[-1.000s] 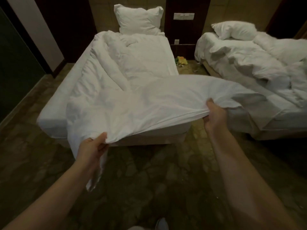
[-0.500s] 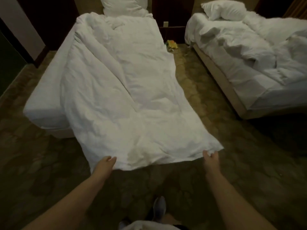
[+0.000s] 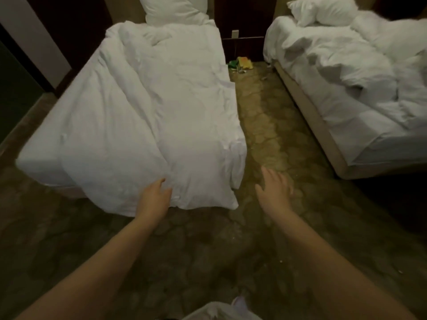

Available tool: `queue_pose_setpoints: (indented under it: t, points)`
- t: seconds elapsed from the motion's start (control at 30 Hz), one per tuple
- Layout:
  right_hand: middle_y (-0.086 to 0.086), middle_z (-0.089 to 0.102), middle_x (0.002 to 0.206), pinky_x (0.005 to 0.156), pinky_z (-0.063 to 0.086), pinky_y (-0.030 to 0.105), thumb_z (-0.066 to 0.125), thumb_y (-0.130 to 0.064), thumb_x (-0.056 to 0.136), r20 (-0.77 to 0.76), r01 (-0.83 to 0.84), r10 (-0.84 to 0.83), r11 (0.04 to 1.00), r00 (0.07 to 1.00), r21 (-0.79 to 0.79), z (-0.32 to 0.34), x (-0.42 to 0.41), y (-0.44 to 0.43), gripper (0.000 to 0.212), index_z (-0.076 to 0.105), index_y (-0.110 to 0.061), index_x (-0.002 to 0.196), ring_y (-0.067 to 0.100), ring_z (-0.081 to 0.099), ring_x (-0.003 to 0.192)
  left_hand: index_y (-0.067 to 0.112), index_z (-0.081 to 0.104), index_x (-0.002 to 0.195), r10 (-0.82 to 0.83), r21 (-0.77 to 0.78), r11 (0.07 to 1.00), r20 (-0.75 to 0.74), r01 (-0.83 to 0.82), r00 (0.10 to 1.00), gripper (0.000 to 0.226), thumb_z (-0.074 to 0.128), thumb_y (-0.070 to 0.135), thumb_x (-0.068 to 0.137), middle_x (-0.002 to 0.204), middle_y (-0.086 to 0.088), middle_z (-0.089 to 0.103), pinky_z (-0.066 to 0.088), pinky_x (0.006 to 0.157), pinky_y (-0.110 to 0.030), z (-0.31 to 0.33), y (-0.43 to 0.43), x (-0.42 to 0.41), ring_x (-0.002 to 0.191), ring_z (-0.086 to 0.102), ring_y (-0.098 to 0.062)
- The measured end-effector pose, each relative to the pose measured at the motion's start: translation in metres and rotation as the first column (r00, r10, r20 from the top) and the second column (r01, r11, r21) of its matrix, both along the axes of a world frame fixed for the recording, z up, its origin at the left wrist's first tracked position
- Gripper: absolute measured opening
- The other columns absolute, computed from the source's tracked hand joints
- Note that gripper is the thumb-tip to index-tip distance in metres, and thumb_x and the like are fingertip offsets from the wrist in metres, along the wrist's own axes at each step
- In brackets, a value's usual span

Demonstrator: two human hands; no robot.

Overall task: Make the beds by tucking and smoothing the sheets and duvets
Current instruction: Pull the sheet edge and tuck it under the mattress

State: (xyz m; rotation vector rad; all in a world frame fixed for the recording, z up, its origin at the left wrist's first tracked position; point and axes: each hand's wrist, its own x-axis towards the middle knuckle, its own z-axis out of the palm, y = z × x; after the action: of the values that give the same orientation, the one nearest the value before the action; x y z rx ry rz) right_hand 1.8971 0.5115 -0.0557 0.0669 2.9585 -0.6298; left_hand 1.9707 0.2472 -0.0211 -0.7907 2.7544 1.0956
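dim room, patterned carpet (image 3: 265, 135), dark wood panelling (image 3: 245, 17)

Dim, warm room light; the white duvet (image 3: 161, 107) glows brightest, the floor (image 3: 208, 262) sinks into shadow. Motion blur softens everything, and wide-angle bending curves the frame edges.

The top edge cuts off the left pillow (image 3: 173, 9); the right edge cuts off the right bed (image 3: 346, 125). The duvet (image 3: 161, 112) hides the foot of the left bed (image 3: 41, 148). The yellow-green litter (image 3: 241, 63) between the beds is too small to identify. The right hand (image 3: 275, 190) is blurred; whether the left hand (image 3: 154, 197) touches the duvet is unclear.
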Motion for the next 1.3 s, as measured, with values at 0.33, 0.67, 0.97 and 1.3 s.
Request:
queue_pose_setpoints:
  t: [0.33, 0.67, 0.97, 1.3]
  points:
    - [-0.011, 0.024, 0.156, 0.117, 0.006, 0.050, 0.035, -0.034, 0.101, -0.053, -0.185, 0.187, 0.982, 0.981, 0.037, 0.049, -0.152, 0.040, 0.048, 0.025, -0.035, 0.148, 0.018, 0.010, 0.145, 0.013, 0.042, 0.140, -0.147, -0.136, 0.982, -0.095, 0.134, 0.985, 0.045, 0.044, 0.028, 0.098, 0.144, -0.011, 0.041, 0.031, 0.110, -0.042, 0.010, 0.092, -0.161, 0.131, 0.038, -0.028]
    - [-0.010, 0.020, 0.157, 0.117, -0.001, 0.054, 0.030, -0.040, 0.101, -0.041, -0.386, 0.392, 0.916, 0.919, 0.113, 0.070, -0.389, 0.039, 0.047, 0.023, -0.037, 0.148, 0.018, 0.003, 0.147, 0.018, 0.043, 0.139, -0.019, -0.167, 0.986, -0.119, -0.001, 0.993, 0.044, 0.044, 0.032, 0.098, 0.143, -0.006, 0.044, 0.034, 0.106, -0.043, 0.009, 0.129, -0.397, 0.131, 0.039, -0.025]
    - [-0.010, 0.018, 0.158, 0.117, -0.004, 0.051, 0.032, -0.039, 0.103, -0.077, -0.509, 0.520, 0.852, 0.851, 0.122, 0.087, -0.619, 0.033, 0.047, 0.023, -0.036, 0.149, 0.018, 0.002, 0.147, 0.019, 0.044, 0.138, 0.054, -0.196, 0.977, -0.170, -0.087, 0.984, 0.043, 0.043, 0.034, 0.097, 0.142, -0.001, 0.045, 0.034, 0.105, -0.039, 0.035, 0.139, -0.605, 0.130, 0.039, -0.020]
    - [-0.009, 0.021, 0.157, 0.118, 0.000, 0.051, 0.032, -0.039, 0.102, -0.151, -0.742, 0.765, 0.644, 0.626, 0.185, 0.116, -0.917, -0.015, 0.048, 0.023, -0.035, 0.149, 0.019, 0.005, 0.147, 0.018, 0.047, 0.136, 0.353, -0.154, 0.900, -0.290, -0.407, 0.890, 0.042, 0.046, 0.031, 0.097, 0.140, -0.003, 0.047, 0.036, 0.106, -0.040, 0.055, 0.124, -0.853, 0.129, 0.041, -0.022]
